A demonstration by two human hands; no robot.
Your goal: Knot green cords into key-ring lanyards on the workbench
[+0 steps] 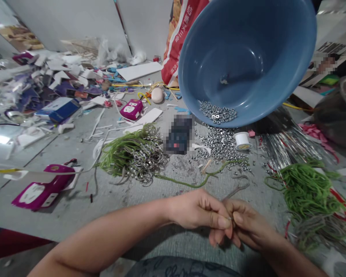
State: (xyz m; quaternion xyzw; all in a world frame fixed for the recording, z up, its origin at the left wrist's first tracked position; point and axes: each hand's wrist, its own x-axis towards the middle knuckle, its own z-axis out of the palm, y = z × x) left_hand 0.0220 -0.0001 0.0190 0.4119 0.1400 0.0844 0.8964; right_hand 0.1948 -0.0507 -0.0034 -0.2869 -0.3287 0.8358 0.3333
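Observation:
My left hand (203, 213) and my right hand (249, 223) meet low in the view, over the near table. Thumb and fingers are pinched together on both. A tiny shiny bit shows between the fingertips, too small to name. From behind the fingers a thin grey cord (238, 187) runs up onto the table; my right hand appears closed on it. Beyond lies a single green cord (190, 185). Loose metal nuts (225, 144) are spread in front of a tilted blue basin (207, 54), with more nuts (219, 112) inside its lower rim.
Left of centre lies a bundle of green cords (119, 150) with metal rings. More green cords (308, 188) are heaped at right. A white spool (242, 141) stands by the nuts. Magenta pieces (43, 188) and scraps (57, 80) cover the left. A blurred dark object (180, 132) lies mid-table.

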